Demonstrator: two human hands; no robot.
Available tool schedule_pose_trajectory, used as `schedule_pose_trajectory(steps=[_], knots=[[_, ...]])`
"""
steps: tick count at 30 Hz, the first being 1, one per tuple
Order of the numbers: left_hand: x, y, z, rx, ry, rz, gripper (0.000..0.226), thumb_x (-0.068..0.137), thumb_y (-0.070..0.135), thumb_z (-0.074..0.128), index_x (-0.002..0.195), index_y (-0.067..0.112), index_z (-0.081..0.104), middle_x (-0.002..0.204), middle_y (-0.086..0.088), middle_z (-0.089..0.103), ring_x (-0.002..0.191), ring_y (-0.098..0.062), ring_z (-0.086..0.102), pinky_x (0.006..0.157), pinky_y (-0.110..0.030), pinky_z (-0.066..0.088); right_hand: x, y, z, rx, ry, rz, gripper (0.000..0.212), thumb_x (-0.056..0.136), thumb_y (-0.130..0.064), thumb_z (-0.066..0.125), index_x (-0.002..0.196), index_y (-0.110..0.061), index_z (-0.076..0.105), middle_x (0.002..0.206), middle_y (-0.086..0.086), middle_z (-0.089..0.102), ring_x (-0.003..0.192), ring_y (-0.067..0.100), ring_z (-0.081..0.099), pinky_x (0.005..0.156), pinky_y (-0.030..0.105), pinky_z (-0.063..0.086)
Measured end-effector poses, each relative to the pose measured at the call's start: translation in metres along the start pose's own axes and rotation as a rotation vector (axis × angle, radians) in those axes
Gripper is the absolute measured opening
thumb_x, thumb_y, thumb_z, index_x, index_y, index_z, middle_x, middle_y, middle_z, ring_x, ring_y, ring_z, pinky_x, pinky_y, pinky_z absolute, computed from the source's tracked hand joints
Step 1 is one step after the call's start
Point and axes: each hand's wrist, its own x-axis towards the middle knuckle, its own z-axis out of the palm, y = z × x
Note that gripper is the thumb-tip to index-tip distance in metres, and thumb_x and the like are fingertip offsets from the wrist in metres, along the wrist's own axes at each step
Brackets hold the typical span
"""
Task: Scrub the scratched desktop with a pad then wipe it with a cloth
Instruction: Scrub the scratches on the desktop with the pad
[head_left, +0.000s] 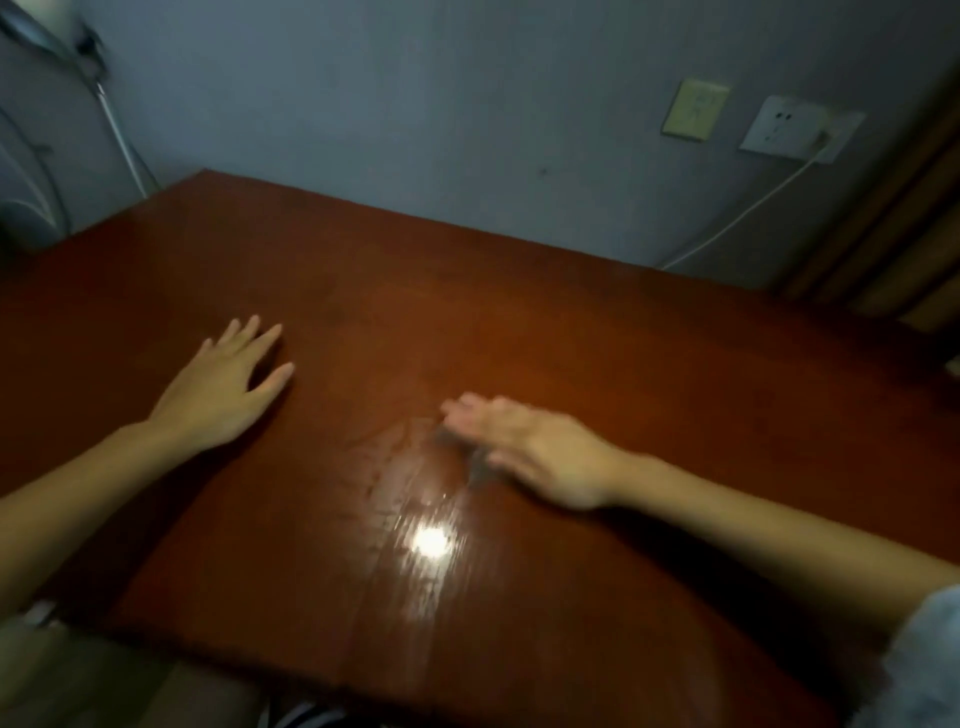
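Observation:
A reddish-brown wooden desktop (571, 322) fills the view, with fine scratches and a bright light glare (430, 540) near its front middle. My left hand (223, 389) lies flat on the desk at the left, fingers spread, holding nothing. My right hand (530, 441) is blurred with motion just right of the scratched patch, palm down. A thin dark-grey pad (460, 457) shows under its fingers, pressed against the desktop; most of the pad is hidden by the hand.
A grey wall stands behind the desk with two wall sockets (797, 127) and a white cable (748, 208) running down to the desk's back edge. A curtain hangs at the far right. A pale appliance stands at the left.

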Motion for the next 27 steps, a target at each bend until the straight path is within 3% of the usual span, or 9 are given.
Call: schedule_pose_trajectory(steps=[3,6,8,11,15,21,24,27], knots=[[0.01,-0.009,0.006,0.053,-0.017,-0.022,0.068,0.093,0.056,0.022,0.153,0.025,0.01,0.16,-0.002,0.002,0.148,-0.018,0.002,0.119,-0.038,0.003,-0.008,0.091,-0.04,-0.067,0.15,0.446,0.054,0.1,-0.045,0.013,0.149,-0.025,0.025,0.157,-0.006,0.018,0.146,0.011,0.011,0.116,0.019,0.002],[0.014,-0.012,0.015,0.108,0.014,-0.027,0.071,0.089,0.061,0.013,0.152,0.03,0.003,0.16,0.0,-0.001,0.147,-0.014,-0.001,0.119,-0.036,0.001,-0.036,0.205,-0.063,-0.106,0.206,0.982,0.051,0.102,-0.038,0.018,0.148,-0.019,0.032,0.157,0.005,0.021,0.146,0.025,0.016,0.12,0.038,0.011],[0.014,-0.014,0.019,0.118,0.037,-0.024,0.07,0.089,0.068,0.004,0.15,0.033,-0.002,0.159,0.003,-0.004,0.146,-0.012,-0.003,0.119,-0.035,0.0,-0.049,0.258,-0.069,-0.11,0.256,1.187,0.052,0.102,-0.035,0.019,0.145,-0.01,0.035,0.155,0.014,0.025,0.143,0.033,0.021,0.117,0.046,0.02],[0.015,-0.017,0.023,0.129,0.059,-0.02,0.079,0.076,0.072,-0.01,0.146,0.037,-0.008,0.154,0.007,-0.01,0.144,-0.009,-0.006,0.118,-0.034,-0.002,-0.035,0.282,-0.081,-0.087,0.336,1.354,0.051,0.102,-0.03,0.02,0.144,-0.002,0.032,0.153,0.019,0.026,0.142,0.035,0.022,0.117,0.045,0.02],[0.011,-0.015,0.02,0.129,0.061,-0.015,0.081,0.076,0.07,-0.01,0.148,0.035,-0.006,0.157,0.007,-0.009,0.144,-0.009,-0.008,0.117,-0.031,-0.003,0.048,0.259,-0.084,-0.031,0.246,1.216,0.046,0.102,-0.032,0.021,0.134,-0.007,0.044,0.143,0.021,0.041,0.127,0.037,0.042,0.104,0.045,0.035],[0.006,-0.008,0.015,0.131,0.034,-0.036,0.076,0.084,0.064,0.001,0.153,0.031,0.0,0.161,0.002,-0.004,0.147,-0.014,-0.005,0.118,-0.032,-0.003,0.184,0.125,-0.043,-0.056,0.1,0.58,0.054,0.104,-0.037,0.02,0.152,-0.011,0.016,0.16,0.005,0.009,0.148,0.017,0.006,0.117,0.025,0.003],[0.007,-0.007,0.014,0.117,0.018,-0.037,0.068,0.093,0.06,0.011,0.153,0.03,0.004,0.161,0.0,-0.002,0.148,-0.016,-0.003,0.119,-0.034,-0.002,0.193,0.039,-0.018,-0.095,0.029,0.294,0.054,0.104,-0.035,0.023,0.152,-0.01,0.015,0.16,0.007,0.008,0.148,0.016,0.005,0.117,0.023,0.0],[0.006,-0.005,0.013,0.06,0.058,-0.04,0.058,0.101,0.045,0.026,0.153,0.024,0.014,0.161,-0.005,0.006,0.148,-0.018,0.003,0.119,-0.033,0.001,0.164,-0.043,0.006,-0.095,0.034,0.02,0.056,0.102,-0.036,0.029,0.149,-0.006,0.023,0.157,0.011,0.018,0.146,0.021,0.015,0.117,0.024,0.005]])
